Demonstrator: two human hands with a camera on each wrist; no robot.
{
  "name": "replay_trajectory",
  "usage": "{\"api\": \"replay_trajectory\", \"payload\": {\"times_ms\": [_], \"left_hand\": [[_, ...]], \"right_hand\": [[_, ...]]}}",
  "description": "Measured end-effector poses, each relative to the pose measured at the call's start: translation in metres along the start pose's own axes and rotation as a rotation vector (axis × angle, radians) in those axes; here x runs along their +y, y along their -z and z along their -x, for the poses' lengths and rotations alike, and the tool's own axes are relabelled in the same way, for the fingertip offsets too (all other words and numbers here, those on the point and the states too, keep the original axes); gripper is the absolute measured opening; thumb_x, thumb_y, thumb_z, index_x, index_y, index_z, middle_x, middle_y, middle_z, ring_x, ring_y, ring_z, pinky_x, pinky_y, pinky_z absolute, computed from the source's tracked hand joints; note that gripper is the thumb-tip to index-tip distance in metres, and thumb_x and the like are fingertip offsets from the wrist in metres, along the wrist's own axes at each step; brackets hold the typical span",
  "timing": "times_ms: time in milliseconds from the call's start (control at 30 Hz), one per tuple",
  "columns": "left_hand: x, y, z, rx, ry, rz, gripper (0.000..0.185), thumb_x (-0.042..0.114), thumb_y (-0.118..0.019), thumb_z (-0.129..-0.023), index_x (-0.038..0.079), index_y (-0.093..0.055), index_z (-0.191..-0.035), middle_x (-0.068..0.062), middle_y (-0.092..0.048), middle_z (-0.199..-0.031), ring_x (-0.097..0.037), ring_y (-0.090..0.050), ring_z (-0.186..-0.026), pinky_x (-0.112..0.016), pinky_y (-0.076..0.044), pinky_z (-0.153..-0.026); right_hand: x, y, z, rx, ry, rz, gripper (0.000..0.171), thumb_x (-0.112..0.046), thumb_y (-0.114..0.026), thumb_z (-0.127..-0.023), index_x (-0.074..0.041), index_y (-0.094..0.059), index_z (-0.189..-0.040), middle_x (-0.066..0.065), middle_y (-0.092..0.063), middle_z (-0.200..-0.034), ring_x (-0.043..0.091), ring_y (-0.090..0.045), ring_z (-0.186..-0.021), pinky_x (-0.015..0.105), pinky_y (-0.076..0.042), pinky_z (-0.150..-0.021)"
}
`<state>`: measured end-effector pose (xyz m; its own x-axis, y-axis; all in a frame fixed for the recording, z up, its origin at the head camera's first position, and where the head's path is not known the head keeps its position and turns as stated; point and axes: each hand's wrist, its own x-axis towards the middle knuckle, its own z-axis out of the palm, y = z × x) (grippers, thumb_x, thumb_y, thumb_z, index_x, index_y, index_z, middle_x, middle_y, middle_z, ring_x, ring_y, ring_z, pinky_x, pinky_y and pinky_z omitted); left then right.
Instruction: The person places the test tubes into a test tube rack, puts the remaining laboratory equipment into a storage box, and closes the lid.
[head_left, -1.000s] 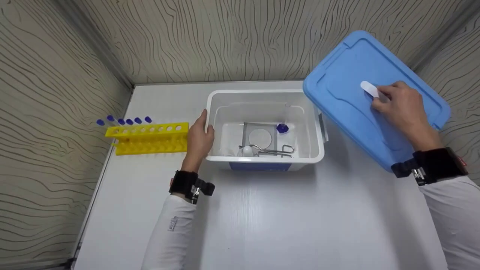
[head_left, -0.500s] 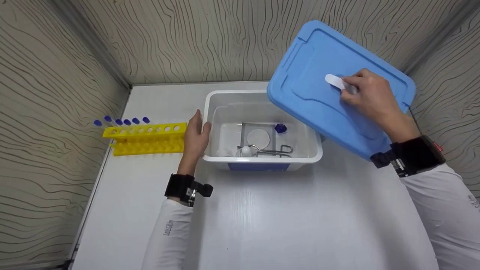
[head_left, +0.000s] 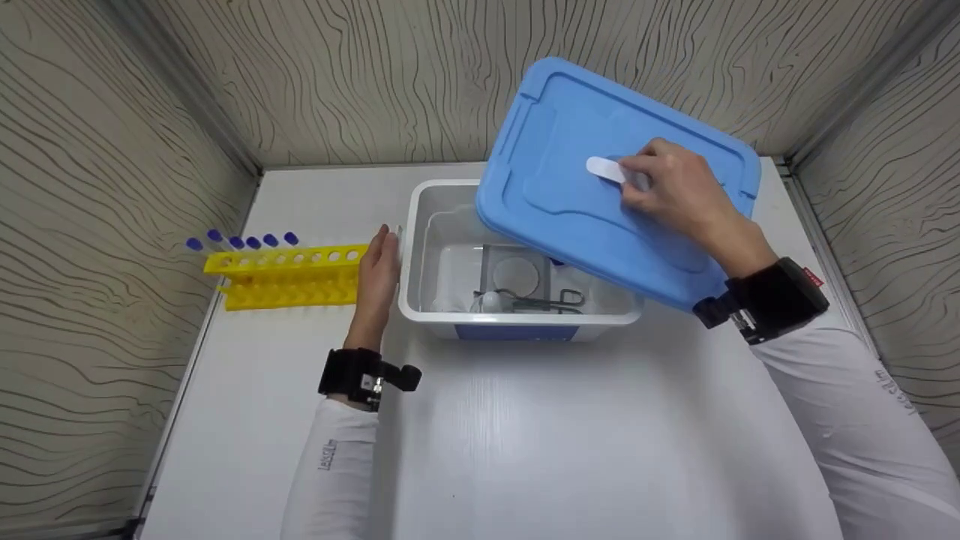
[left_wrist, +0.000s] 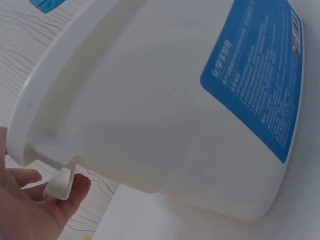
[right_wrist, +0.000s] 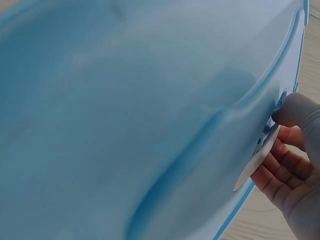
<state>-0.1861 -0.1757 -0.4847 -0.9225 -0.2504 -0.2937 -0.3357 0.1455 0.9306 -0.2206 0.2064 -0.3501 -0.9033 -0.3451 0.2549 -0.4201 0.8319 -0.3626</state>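
Note:
My right hand point(head_left: 671, 187) pinches the white handle point(head_left: 604, 169) of a blue lid point(head_left: 570, 135). The lid hangs tilted over the right and back of a white plastic box point(head_left: 517, 319), hiding part of its inside. In the right wrist view, thumb and fingers point(right_wrist: 272, 180) close on the handle against the lid. My left hand point(head_left: 377, 274) stands upright beside the box's left wall, fingers straight. Up close in the left wrist view, its fingers lie around a white side clip point(left_wrist: 60, 184) below the rim, without a clear grip.
Inside the box lie a grey square gauze with a white disc point(head_left: 516, 276), metal tongs point(head_left: 555, 301) and a small white round thing point(head_left: 491, 301). A yellow rack point(head_left: 292, 296) with several purple-capped test tubes point(head_left: 236, 243) stands left of my left hand. Patterned walls enclose the table.
My right hand has carried the lid leftward over the box, which now covers more of the opening and the purple item inside. My left hand has drawn slightly left, off the rim.

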Motion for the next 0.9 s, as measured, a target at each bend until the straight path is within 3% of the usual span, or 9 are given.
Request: {"api": "replay_trajectory", "payload": {"times_ms": [233, 433, 633, 733, 900], "left_hand": [[-0.007, -0.003, 0.0, -0.048, 0.087, 0.152, 0.064, 0.055, -0.032, -0.103, 0.023, -0.027, -0.158, 0.004, -0.027, -0.166, -0.016, -0.025, -0.154, -0.041, -0.027, -0.126], [-0.013, -0.002, -0.004, -0.071, 0.096, 0.278, 0.061, 0.051, -0.031, -0.104, 0.021, -0.028, -0.158, -0.003, -0.028, -0.165, -0.021, -0.027, -0.153, -0.043, -0.024, -0.127], [-0.018, 0.003, -0.007, -0.104, 0.154, 0.595, 0.06, 0.048, -0.031, -0.106, 0.015, -0.033, -0.155, -0.008, -0.031, -0.16, -0.021, -0.035, -0.147, -0.038, -0.031, -0.124], [-0.019, 0.004, -0.009, -0.102, 0.169, 0.691, 0.059, 0.046, -0.03, -0.106, 0.011, -0.035, -0.154, -0.01, -0.034, -0.158, -0.021, -0.038, -0.146, -0.037, -0.032, -0.123], [-0.022, 0.003, -0.01, -0.091, 0.17, 0.712, 0.06, 0.047, -0.031, -0.106, 0.011, -0.034, -0.154, -0.009, -0.033, -0.16, -0.02, -0.036, -0.147, -0.036, -0.031, -0.124]], "right_hand": [[-0.02, -0.013, -0.017, -0.121, 0.046, -0.007, 0.04, -0.007, -0.061, -0.087, 0.001, -0.067, -0.125, 0.023, -0.064, -0.11, 0.037, -0.061, -0.097, 0.049, -0.054, -0.086], [-0.04, -0.028, -0.029, -0.221, 0.103, 0.021, 0.037, -0.01, -0.061, -0.089, -0.003, -0.068, -0.125, 0.018, -0.064, -0.108, 0.032, -0.059, -0.096, 0.045, -0.053, -0.085], [-0.059, -0.044, -0.036, -0.272, 0.184, 0.031, 0.032, -0.008, -0.063, -0.087, -0.006, -0.072, -0.118, 0.015, -0.064, -0.104, 0.031, -0.059, -0.093, 0.044, -0.052, -0.084], [-0.066, -0.052, -0.038, -0.302, 0.201, 0.048, 0.024, -0.008, -0.064, -0.086, -0.005, -0.074, -0.108, 0.015, -0.064, -0.104, 0.031, -0.059, -0.093, 0.043, -0.052, -0.084], [-0.074, -0.068, -0.039, -0.345, 0.22, 0.056, 0.006, -0.007, -0.065, -0.085, -0.004, -0.069, -0.087, 0.015, -0.063, -0.1, 0.029, -0.056, -0.089, 0.041, -0.05, -0.081]]}}
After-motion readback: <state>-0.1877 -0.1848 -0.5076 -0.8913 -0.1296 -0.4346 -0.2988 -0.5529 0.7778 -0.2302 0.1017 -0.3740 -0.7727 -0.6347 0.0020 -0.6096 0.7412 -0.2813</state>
